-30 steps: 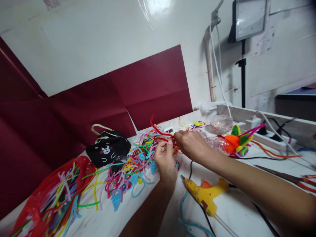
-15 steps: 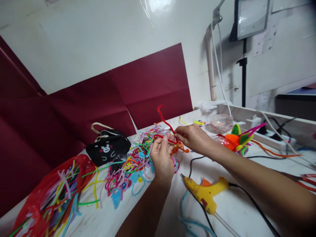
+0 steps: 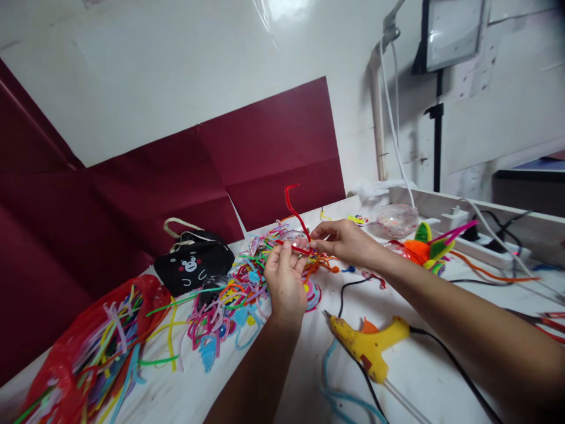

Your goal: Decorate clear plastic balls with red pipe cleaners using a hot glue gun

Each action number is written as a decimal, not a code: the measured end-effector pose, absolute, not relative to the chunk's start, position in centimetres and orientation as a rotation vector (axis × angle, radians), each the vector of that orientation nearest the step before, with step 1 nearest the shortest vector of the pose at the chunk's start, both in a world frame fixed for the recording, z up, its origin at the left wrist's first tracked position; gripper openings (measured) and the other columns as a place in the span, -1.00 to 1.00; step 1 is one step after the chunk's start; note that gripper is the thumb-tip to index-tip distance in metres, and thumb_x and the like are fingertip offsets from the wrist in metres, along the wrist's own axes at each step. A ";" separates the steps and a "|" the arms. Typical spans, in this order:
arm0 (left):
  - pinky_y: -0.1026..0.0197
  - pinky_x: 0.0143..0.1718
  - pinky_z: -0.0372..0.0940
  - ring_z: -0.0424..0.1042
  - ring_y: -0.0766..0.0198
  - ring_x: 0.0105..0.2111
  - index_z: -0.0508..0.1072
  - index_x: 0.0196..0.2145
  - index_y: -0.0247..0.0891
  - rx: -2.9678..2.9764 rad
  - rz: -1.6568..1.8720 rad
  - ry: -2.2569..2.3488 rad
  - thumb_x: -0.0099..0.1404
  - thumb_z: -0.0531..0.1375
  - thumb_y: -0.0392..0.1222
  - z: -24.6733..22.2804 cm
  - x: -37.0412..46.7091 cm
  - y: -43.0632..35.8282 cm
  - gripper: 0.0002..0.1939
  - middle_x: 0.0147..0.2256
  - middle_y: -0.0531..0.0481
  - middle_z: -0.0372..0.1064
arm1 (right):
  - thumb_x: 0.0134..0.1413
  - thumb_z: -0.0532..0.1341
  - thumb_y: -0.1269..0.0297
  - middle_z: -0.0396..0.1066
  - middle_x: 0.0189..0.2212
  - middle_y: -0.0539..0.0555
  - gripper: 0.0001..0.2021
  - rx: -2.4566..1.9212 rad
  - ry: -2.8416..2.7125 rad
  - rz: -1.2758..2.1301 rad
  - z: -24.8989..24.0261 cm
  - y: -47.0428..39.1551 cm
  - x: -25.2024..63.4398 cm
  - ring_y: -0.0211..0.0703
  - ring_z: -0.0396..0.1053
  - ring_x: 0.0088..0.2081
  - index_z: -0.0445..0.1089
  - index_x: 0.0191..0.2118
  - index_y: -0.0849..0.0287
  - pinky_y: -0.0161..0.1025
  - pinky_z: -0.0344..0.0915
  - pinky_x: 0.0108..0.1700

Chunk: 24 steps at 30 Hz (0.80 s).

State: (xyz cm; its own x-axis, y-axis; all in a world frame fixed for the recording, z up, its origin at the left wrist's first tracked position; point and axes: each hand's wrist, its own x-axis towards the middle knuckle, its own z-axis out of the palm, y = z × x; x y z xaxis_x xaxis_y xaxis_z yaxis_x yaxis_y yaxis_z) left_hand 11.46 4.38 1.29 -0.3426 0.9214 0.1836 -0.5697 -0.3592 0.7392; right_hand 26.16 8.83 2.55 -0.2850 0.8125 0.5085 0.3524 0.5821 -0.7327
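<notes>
A bent red pipe cleaner (image 3: 296,212) is held between my two hands above the table. My left hand (image 3: 285,274) pinches its lower stretch between thumb and fingers, palm partly turned up. The fingertips of my right hand (image 3: 339,240) close on the same pipe cleaner near its bend, and its free end sticks upward with a crook at the top. Behind and left of my left hand lies a tangled heap of colourful pipe cleaners (image 3: 238,294). Nearer to me, below my right forearm, rests a yellow glue gun (image 3: 371,344).
A red plastic bag (image 3: 62,353) of pipe cleaners lies at left, beside a black drawstring pouch (image 3: 194,263). To the right are a clear plastic bowl (image 3: 397,219), an orange and green pipe-cleaner figure (image 3: 421,250) and a white power strip (image 3: 494,250). Black cords cross the table.
The red pipe cleaner's free end has swung, its crook now pointing right. My right hand has shifted slightly and its fingers have re-gripped; my left hand has moved a little left.
</notes>
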 end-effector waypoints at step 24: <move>0.21 -0.17 0.48 0.60 0.28 -0.33 0.45 -0.36 -0.25 0.689 1.863 0.714 0.24 0.39 -0.21 1.2 11.6 4.5 -0.82 -0.39 -0.01 0.56 | 0.08 0.44 0.13 0.66 -0.33 0.06 -0.81 -1.111 -1.910 0.528 3.1 7.6 25.6 -0.13 0.53 -0.38 0.59 -0.24 0.12 -0.27 0.29 -0.35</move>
